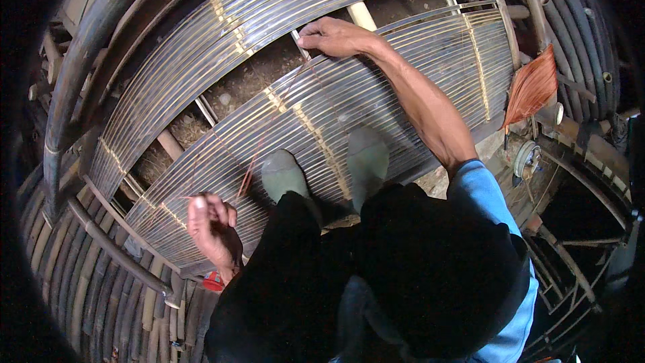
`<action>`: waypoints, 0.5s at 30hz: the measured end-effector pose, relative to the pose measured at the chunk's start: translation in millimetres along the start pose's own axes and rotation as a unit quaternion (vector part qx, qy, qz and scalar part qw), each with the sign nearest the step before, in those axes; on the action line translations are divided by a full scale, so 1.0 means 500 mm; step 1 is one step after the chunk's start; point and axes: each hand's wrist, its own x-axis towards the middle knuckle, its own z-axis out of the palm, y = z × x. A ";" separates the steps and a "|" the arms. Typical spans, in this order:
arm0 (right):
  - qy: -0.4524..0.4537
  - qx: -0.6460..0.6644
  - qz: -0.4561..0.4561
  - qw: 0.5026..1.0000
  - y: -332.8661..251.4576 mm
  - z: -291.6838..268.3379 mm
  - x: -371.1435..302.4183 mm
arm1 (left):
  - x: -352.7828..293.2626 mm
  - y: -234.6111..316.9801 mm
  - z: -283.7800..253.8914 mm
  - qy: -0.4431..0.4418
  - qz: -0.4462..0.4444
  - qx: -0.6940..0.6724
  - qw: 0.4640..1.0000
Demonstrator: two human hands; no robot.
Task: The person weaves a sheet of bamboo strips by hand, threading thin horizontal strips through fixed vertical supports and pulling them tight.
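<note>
My left hand [215, 235] is held low on the left, its fingers curled together, slightly blurred. A thin reddish string [180, 197] shows at its fingertips. Farther up, my right hand [339, 37] reaches to the upper edge of the near slatted panel [416, 87], fingers bent and pressed together beside a pale crossbar [302, 44]. What those fingers grip is hidden. Loose reddish strands [248, 173] hang over the near panel, which is made of narrow, shiny strips bound by yellowish lashings [316, 131].
Across a gap lies a second slatted panel [175, 60]. My grey-green boots [282, 173] are over the near panel. An orange fibre bundle [532, 87] hangs at the right above a small round wheel-like thing [527, 159]. Dark poles [101, 289] line the left side; a red object [213, 281] sits near my left wrist.
</note>
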 end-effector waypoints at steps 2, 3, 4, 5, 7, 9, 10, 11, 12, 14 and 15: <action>-0.041 0.015 0.054 0.998 -0.004 0.000 0.021 | 0.004 -0.015 -0.004 0.003 -0.086 0.135 0.987; -0.042 0.015 0.054 0.998 -0.003 0.004 0.023 | 0.008 -0.022 0.004 -0.022 -0.145 0.204 0.968; -0.041 0.001 0.038 0.998 -0.007 0.013 0.030 | 0.011 -0.050 -0.006 -0.070 -0.134 0.222 0.963; -0.037 -0.015 0.031 0.999 -0.006 0.018 0.027 | 0.012 -0.065 0.009 -0.105 -0.158 0.235 0.953; -0.027 -0.028 0.016 0.999 -0.006 0.030 0.014 | 0.003 -0.110 0.004 -0.168 -0.164 0.242 0.941; 0.050 -0.076 0.002 0.996 -0.033 0.042 -0.006 | -0.013 -0.110 -0.001 -0.181 -0.181 0.270 0.928; 0.092 -0.081 0.038 0.992 -0.059 0.050 -0.028 | -0.022 -0.103 -0.003 -0.193 -0.195 0.299 0.914; 0.095 -0.083 0.042 0.991 -0.066 0.063 -0.049 | -0.026 -0.093 0.001 -0.198 -0.195 0.298 0.913; 0.155 -0.130 -0.070 0.977 -0.069 0.078 -0.065 | -0.030 -0.075 0.006 -0.170 -0.195 0.323 0.910; 0.214 -0.177 -0.182 0.943 -0.079 0.120 -0.097 | -0.027 -0.042 0.016 -0.143 -0.193 0.347 0.906; 0.212 -0.169 -0.263 0.926 -0.085 0.151 -0.110 | -0.020 -0.029 0.016 -0.156 -0.207 0.370 0.892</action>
